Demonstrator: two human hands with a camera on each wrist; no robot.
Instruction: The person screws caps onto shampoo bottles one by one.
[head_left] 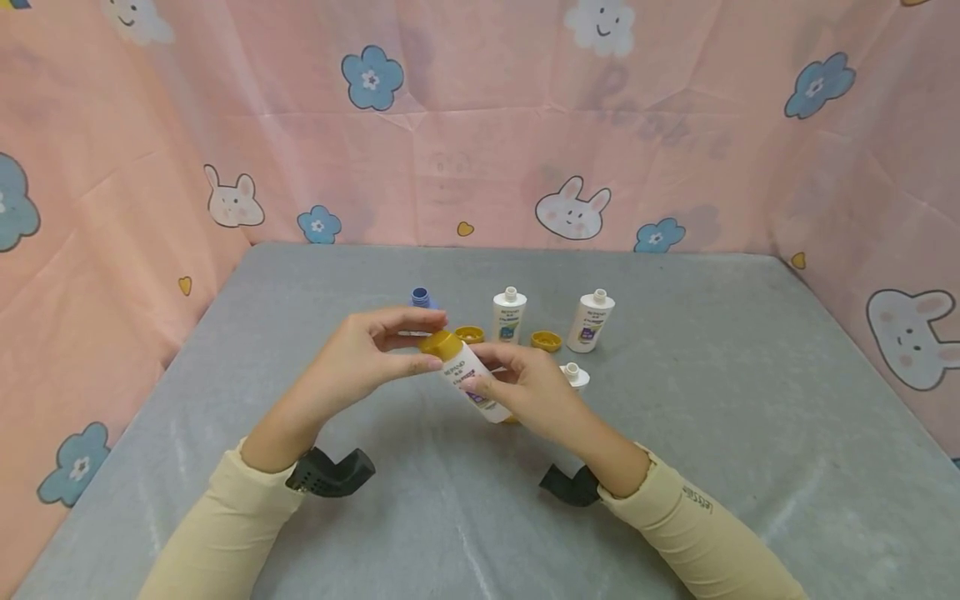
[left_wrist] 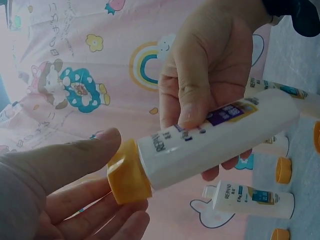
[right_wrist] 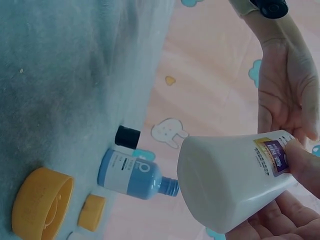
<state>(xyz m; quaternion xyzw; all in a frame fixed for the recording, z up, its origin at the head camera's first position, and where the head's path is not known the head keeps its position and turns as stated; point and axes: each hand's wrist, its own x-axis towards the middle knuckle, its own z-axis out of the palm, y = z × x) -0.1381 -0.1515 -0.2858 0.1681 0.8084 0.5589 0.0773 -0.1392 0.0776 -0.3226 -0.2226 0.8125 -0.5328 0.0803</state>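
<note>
A white shampoo bottle [head_left: 467,385] with a purple label is held tilted above the grey table, its gold cap [head_left: 441,344] pointing up and to the left. My right hand [head_left: 538,390] grips the bottle's body, thumb across the label and fingers behind. At the other end, my left hand [head_left: 352,354] holds the gold cap between thumb and fingers. The left wrist view shows the cap [left_wrist: 129,172] seated at the bottle's neck, with the left thumb at its top edge. In the right wrist view the bottle's smooth base [right_wrist: 205,185] faces the camera.
Uncapped white bottles stand behind the hands, one at centre [head_left: 509,319], one at right [head_left: 591,322], another [head_left: 576,376] partly behind my right hand. Gold caps [head_left: 546,341] lie among them. A blue open-necked bottle [right_wrist: 131,172] stands near a black cap [right_wrist: 127,137].
</note>
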